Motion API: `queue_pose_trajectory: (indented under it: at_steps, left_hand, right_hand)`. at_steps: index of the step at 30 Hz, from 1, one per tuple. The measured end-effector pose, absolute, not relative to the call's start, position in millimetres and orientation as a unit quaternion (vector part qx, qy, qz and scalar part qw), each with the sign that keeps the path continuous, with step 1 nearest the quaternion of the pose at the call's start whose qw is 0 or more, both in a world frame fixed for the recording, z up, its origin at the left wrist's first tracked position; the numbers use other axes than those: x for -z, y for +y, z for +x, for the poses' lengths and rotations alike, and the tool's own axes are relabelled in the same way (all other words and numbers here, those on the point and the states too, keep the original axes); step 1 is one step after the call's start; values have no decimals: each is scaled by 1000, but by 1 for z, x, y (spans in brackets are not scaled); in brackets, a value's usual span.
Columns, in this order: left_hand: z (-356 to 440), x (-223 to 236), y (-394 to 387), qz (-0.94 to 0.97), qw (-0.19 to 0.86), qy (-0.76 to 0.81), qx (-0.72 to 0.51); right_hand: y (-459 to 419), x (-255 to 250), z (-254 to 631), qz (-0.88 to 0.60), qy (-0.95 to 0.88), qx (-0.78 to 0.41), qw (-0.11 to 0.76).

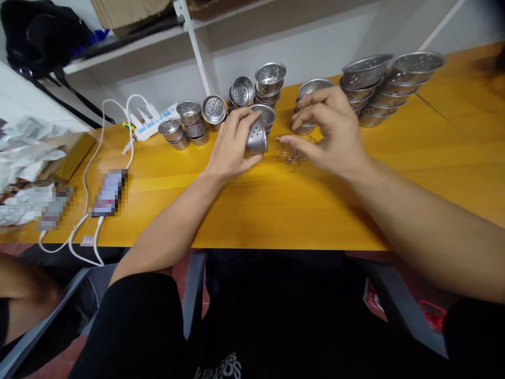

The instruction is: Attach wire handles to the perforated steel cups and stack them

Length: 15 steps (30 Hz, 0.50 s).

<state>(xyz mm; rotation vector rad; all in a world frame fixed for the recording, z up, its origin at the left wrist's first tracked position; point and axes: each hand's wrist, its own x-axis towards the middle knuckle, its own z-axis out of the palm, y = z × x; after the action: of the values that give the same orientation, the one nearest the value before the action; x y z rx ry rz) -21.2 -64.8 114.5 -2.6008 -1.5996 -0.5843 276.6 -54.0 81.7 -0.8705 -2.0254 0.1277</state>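
Note:
My left hand (232, 145) is closed around a perforated metal strainer cup (257, 138), tilted on its side with its rim toward the right. Just right of it, my right hand (331, 129) hovers with thumb and fingers curled but apart, somewhat blurred; I see nothing clearly held between them. Below those fingers lies a small heap of thin bent wires (292, 156) on the yellow table (276, 210). Another strainer cup (268, 117) stands behind the held one. Partly hidden by my right hand is a stack of strainer cups (314, 87).
Tall stacks of larger strainer cups (365, 73) stand at the right back, smaller stacks (189, 118) at the left back. A power strip (155, 123) feeds white cables to a phone (109, 192). Plastic bags (27, 152) lie far left, near another person's leg (27, 295).

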Motion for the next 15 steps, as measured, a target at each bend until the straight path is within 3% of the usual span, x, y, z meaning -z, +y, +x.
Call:
queue_pose_trajectory:
  at_steps: [2,8,11,15]
  left_hand:
    - [-25,-115,-64,-827,18,-523,206]
    - [-26,-110,-65,-818,11,-525,232]
    - [-24,-105,-65,-830,5,-506,236]
    - [-20,-103,-66,-840,10,-484,245]
  right_hand:
    - [-42,-77,289,-356,-825,-76,433]
    - [4,-38,315,-367,-886,-137,248]
    - [-1,-44,309,-374,-882,-112,266]
    - [-37,-78,292,-377,-848,-47,370]
